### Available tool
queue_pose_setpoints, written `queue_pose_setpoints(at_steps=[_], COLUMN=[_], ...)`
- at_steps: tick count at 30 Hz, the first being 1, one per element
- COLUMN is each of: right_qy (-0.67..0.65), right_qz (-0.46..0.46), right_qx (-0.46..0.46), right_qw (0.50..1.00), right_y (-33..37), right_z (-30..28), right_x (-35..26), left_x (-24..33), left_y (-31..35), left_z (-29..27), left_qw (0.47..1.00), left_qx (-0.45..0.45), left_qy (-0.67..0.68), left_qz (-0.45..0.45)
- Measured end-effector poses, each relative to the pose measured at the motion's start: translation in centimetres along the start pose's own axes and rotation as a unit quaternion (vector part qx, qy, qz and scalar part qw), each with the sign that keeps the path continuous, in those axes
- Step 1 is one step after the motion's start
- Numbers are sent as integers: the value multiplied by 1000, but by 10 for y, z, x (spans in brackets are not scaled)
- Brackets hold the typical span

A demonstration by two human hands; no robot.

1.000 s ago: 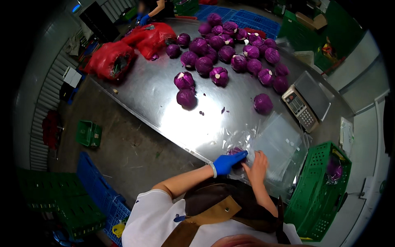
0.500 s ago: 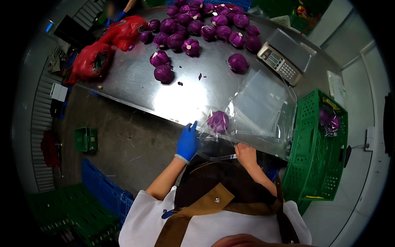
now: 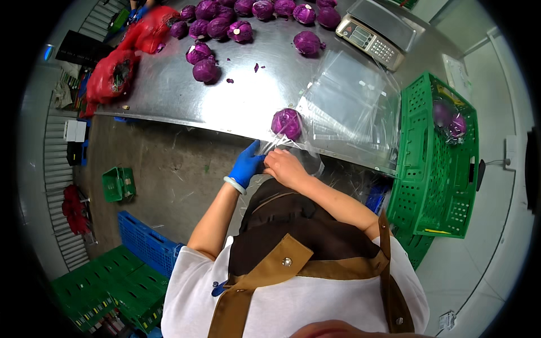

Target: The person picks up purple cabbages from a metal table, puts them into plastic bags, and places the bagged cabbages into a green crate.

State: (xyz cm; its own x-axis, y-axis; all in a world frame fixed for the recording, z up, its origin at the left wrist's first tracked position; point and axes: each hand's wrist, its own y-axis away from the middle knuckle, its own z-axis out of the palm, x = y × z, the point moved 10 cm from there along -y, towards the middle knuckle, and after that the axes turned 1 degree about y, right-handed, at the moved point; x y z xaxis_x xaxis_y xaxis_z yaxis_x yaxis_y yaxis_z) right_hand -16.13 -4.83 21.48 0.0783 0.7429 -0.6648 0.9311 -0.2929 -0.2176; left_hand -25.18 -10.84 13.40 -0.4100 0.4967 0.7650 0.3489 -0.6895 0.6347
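At the table's near edge sits a red cabbage (image 3: 287, 125) inside a clear plastic bag (image 3: 314, 163). The bag's mouth end hangs over the edge toward me. My left hand (image 3: 247, 164), in a blue glove, pinches the bag's gathered film just below the cabbage. Against it, my bare right hand (image 3: 285, 168) has its fingers curled on the same film. The exact fingertip grip is partly hidden where the hands meet. To the right of the cabbage lies a spread stack of flat clear bags (image 3: 344, 104).
Loose red cabbages (image 3: 218, 28) crowd the far side of the steel table (image 3: 169, 96). Red net sacks (image 3: 112, 76) lie at left. A scale (image 3: 369, 39) stands at far right, near a green crate (image 3: 417, 169) holding bagged cabbage. Another person's gloved hands show at top left.
My right hand has moved left to meet my left hand, drawing the bag's mouth together. The view has shifted, so the table sits higher in the picture.
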Motion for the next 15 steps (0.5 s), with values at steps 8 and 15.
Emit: queue_pose_setpoints(at_steps=[8, 15], right_qy=[-92, 44], right_qz=[-42, 249], right_qx=[-89, -697], right_qw=[991, 671], right_y=[76, 460], right_z=[-84, 44], right_x=[-15, 92], left_x=[29, 56], left_y=[8, 20], left_z=[-20, -13], left_qw=[985, 953], left_qx=[10, -102], left_qy=[-146, -251], left_qz=[88, 138])
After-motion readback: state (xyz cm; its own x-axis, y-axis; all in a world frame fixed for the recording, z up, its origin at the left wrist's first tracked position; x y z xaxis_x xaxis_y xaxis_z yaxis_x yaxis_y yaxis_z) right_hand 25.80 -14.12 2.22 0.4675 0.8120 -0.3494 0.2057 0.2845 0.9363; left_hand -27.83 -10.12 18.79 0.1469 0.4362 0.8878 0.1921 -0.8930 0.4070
